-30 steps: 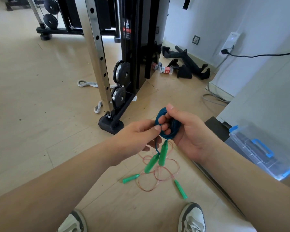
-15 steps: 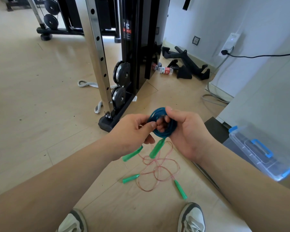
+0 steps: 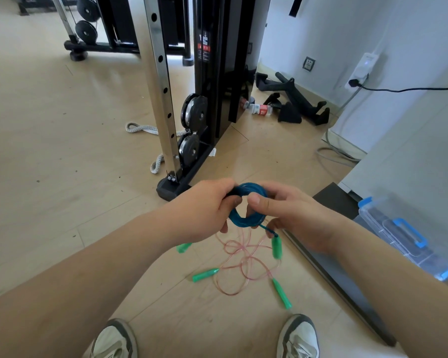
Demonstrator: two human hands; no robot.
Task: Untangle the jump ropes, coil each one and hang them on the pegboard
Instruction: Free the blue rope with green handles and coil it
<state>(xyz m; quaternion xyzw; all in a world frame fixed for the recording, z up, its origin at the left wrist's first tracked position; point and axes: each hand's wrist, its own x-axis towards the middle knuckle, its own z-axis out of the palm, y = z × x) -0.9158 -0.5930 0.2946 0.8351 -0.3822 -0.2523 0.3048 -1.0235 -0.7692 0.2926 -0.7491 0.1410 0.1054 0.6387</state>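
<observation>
While the person stands on the wooden floor point(image 3: 62, 151), both hands hold the blue jump rope point(image 3: 241, 222), which is wound into a small round coil in the air in front of the body, above the floor. The left hand point(image 3: 204, 210) grips the left side of the coil with its fingers curled round the strands. The right hand point(image 3: 292, 218) holds the right side, with the thumb on the near face of the coil and the other fingers behind it. One green handle point(image 3: 276, 246) of this rope hangs from a short blue end below the right hand. Another green handle point(image 3: 184, 247) shows just under the left hand; whether the hand holds it I cannot tell. The pink jump rope point(image 3: 241, 270) lies on the floor below the hands in loose crossing loops, between the hands and the two shoes point(image 3: 299, 337), with its green handles point(image 3: 204, 275) at the left and the right of the loops. A cable machine point(image 3: 163, 99) stands far behind, and a clear storage box point(image 3: 404, 233) with blue latches is at the right.
</observation>
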